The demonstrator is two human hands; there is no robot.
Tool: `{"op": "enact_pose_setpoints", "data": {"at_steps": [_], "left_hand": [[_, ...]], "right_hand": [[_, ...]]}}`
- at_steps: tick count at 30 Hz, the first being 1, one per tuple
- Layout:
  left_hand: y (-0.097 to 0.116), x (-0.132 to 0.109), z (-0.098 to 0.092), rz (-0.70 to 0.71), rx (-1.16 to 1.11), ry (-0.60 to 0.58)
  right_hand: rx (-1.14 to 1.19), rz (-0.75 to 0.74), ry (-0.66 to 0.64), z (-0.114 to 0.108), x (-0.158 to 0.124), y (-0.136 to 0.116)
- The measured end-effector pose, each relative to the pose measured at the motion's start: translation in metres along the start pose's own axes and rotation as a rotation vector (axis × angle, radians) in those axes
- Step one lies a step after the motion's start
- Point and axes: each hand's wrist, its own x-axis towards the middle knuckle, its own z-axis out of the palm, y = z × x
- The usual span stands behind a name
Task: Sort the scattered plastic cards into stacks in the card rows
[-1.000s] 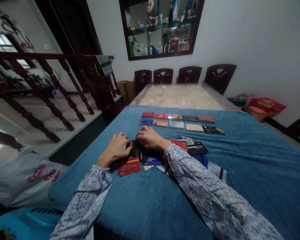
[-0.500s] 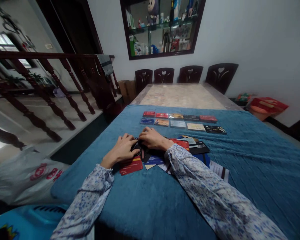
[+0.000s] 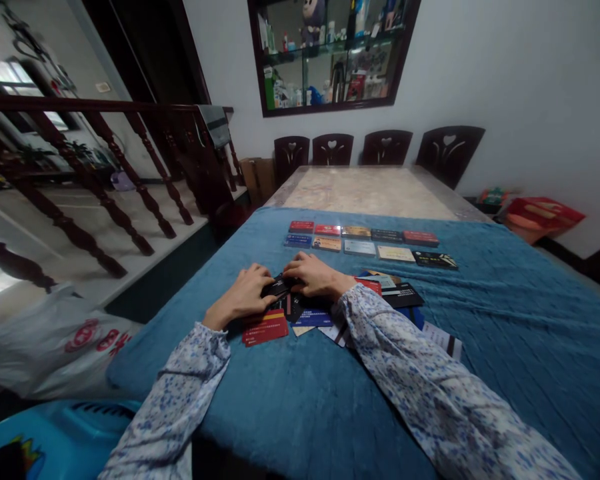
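Head view: the left hand [image 3: 247, 291] grips the left end of a small set of black cards [image 3: 279, 285] between thumb and curled fingers, while the right hand [image 3: 313, 275] bends its fingers over the right end — whether these pinch the cards or merely touch them, I cannot tell. Just below the held cards, on the blue cloth [image 3: 280, 407], lie red cards with a yellow stripe [image 3: 265, 328] and a blue card [image 3: 313, 319], with more loose cards [image 3: 404, 295] spread around the right forearm. Beyond the hands — well short of the bare tabletop [image 3: 375, 190] — sit two rows of sorted-looking card stacks [image 3: 359, 248], five to a row.
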Motion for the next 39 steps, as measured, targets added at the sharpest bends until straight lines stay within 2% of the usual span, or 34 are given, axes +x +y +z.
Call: {"op": "enact_pose_setpoints", "data": {"at_steps": [11, 17, 24, 30, 39], "left_hand": [[0.004, 0.0, -0.007, 0.0, -0.002, -0.017], [-0.002, 0.001, -0.008, 0.015, -0.083, 0.084], [-0.016, 0.005, -0.001, -0.039, -0.116, 0.258], [-0.024, 0.01, 0.006, -0.017, -0.11, 0.272], [-0.028, 0.015, 0.016, -0.089, -0.174, 0.332]], "right_hand": [[0.041, -0.026, 0.005, -0.002, 0.0, 0.004], [0.062, -0.064, 0.098, -0.002, 0.001, 0.008], [0.002, 0.097, 0.255, 0.003, 0.005, 0.003], [-0.017, 0.185, 0.258, 0.006, 0.006, -0.001], [-0.049, 0.262, 0.251, 0.005, 0.002, -0.007]]}}
